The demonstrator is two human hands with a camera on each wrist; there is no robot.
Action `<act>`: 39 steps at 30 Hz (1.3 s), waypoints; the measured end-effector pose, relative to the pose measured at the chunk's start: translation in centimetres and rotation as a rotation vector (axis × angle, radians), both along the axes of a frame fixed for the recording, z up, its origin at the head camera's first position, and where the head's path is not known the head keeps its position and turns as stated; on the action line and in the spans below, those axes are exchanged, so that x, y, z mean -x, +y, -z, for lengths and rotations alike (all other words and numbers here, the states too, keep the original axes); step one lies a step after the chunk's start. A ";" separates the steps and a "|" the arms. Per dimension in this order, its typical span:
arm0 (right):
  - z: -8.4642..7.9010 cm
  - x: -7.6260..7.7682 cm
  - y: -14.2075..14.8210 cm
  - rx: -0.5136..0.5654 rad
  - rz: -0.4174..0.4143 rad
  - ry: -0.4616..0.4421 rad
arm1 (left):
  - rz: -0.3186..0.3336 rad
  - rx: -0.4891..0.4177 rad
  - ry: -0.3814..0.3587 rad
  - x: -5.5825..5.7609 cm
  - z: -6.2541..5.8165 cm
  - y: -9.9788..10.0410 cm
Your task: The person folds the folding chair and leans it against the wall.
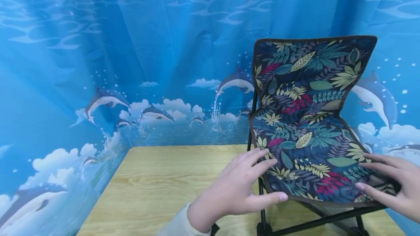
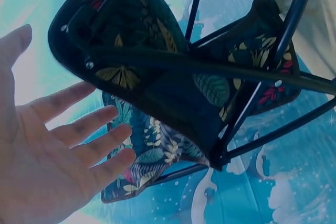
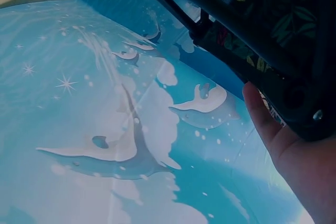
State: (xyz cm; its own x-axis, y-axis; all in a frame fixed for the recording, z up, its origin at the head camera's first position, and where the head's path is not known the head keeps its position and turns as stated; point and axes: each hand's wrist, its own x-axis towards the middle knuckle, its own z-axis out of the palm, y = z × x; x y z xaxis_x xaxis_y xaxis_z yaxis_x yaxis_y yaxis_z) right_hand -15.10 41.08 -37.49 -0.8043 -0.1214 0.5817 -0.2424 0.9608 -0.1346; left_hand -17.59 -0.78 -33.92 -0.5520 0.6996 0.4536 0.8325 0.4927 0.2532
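Observation:
A small folding chair (image 1: 308, 126) with leaf-print fabric and a black metal frame (image 1: 315, 221) stands unfolded on the right part of a wooden table (image 1: 164, 181). My left hand (image 1: 242, 185) lies at the seat's front left corner, fingers straight and spread, thumb along the front edge. My right hand (image 1: 390, 181) is at the seat's front right corner, fingers stretched over the fabric. In the left wrist view the open palm (image 2: 58, 150) sits beside the seat's underside (image 2: 173, 82). The right wrist view shows the palm (image 3: 294, 156) under the frame corner (image 3: 294, 93).
Blue ocean-print curtains with dolphins (image 1: 105, 99) and clouds close in the table on the back, left and right. The left half of the wooden table shows bare wood. A pale sleeve (image 1: 177, 225) covers my left wrist.

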 end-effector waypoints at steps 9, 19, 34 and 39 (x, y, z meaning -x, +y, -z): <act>1.0 -0.4 0.1 0.042 -0.031 0.007 | 0.024 0.013 0.081 0.4 1.0 1.7; 1.5 -0.8 0.3 -0.033 -0.019 -0.052 | 0.029 0.034 0.109 0.7 2.1 3.3; 2.2 -0.9 0.9 -0.066 -0.016 -0.074 | 0.003 0.077 0.209 0.3 2.8 4.4; 2.5 -1.0 1.2 -0.068 -0.024 -0.035 | -0.014 0.056 0.267 0.2 3.2 4.4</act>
State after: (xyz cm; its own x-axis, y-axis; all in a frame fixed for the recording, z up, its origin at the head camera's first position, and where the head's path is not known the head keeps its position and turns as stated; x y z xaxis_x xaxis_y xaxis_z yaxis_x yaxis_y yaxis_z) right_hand -14.12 42.29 -39.94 -0.8202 -0.1794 0.5433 -0.2620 0.9619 -0.0779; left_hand -17.78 3.58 -37.09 -0.4276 0.7208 0.5455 0.8594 0.5114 -0.0021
